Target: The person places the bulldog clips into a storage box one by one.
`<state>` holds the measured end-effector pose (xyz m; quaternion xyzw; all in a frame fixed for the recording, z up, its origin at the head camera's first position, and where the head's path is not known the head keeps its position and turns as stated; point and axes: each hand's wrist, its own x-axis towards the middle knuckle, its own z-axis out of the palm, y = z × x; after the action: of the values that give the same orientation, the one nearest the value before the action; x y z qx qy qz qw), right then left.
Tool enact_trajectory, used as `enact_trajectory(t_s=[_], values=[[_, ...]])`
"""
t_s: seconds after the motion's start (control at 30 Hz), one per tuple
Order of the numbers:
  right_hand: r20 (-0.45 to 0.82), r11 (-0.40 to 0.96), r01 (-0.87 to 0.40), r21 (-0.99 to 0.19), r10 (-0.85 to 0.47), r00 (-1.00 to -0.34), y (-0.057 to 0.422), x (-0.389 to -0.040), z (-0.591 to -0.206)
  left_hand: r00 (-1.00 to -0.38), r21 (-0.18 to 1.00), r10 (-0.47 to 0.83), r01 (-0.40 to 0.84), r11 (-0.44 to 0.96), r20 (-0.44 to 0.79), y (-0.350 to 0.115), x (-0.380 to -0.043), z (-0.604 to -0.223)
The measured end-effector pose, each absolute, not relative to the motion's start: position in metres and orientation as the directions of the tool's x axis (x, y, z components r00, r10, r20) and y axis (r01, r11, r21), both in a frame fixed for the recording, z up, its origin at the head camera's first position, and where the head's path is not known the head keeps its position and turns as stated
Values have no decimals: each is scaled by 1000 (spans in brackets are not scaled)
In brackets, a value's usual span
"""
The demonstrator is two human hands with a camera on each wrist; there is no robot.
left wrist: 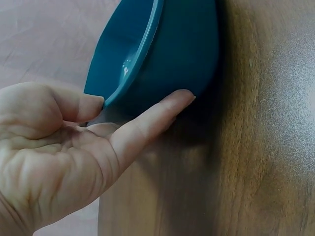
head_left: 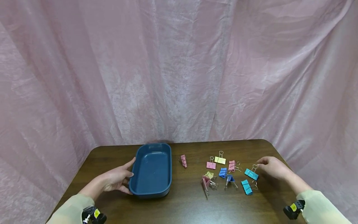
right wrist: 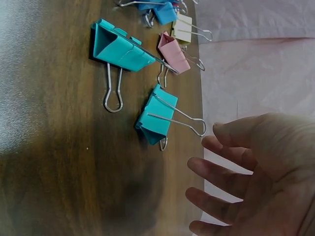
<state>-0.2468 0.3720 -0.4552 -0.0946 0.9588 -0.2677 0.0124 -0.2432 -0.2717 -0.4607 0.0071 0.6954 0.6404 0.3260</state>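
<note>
My left hand (head_left: 117, 179) rests against the left side of a blue rectangular tray (head_left: 150, 196), its fingers spread along the outer wall. In the left wrist view, one fingertip touches the tray's rim (left wrist: 142, 54) while a straight finger lies on its outside. Over at the right, my right hand (head_left: 274, 168) hovers beside a teal binder clip (head_left: 251, 174). The right wrist view has the thumb tip close to that clip's wire handle (right wrist: 182, 123), apart from it, with the other fingers loosely spread. A second teal binder clip (head_left: 247, 187) lies nearer the person.
Between tray and right hand lie several more binder clips: pink (head_left: 211, 165), yellow (head_left: 220, 160), blue (head_left: 230, 178) and a dark pink one (head_left: 205, 181). A small pink clip (head_left: 183, 161) is just right of the tray. Behind the wooden table (head_left: 190, 205) hangs a pink curtain (head_left: 179, 77).
</note>
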Motion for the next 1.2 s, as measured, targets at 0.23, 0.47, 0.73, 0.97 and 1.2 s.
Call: enact_trajectory(t_s=[0.23, 0.47, 0.73, 0.97, 1.2], values=[[-15, 835, -155, -528, -192, -981, 373, -253, -456, -792, 885, 394, -415, 213, -466, -270, -244, -457], [-54, 832, -129, -539, -187, -981, 374, -257, -456, -794, 885, 391, -416, 209, -465, -272, -246, -459], [-53, 825, -130, -551, -190, -980, 373, -257, -457, -790, 892, 413, -411, 191, -453, -271, -246, -459], [-47, 816, -125, -564, -183, -982, 374, -255, -458, -795, 888, 395, -421, 185, -460, -270, -245, -460], [-34, 819, -131, -558, -180, -983, 375, -255, -460, -791, 886, 399, -427, 182, -464, -269, -244, -459]])
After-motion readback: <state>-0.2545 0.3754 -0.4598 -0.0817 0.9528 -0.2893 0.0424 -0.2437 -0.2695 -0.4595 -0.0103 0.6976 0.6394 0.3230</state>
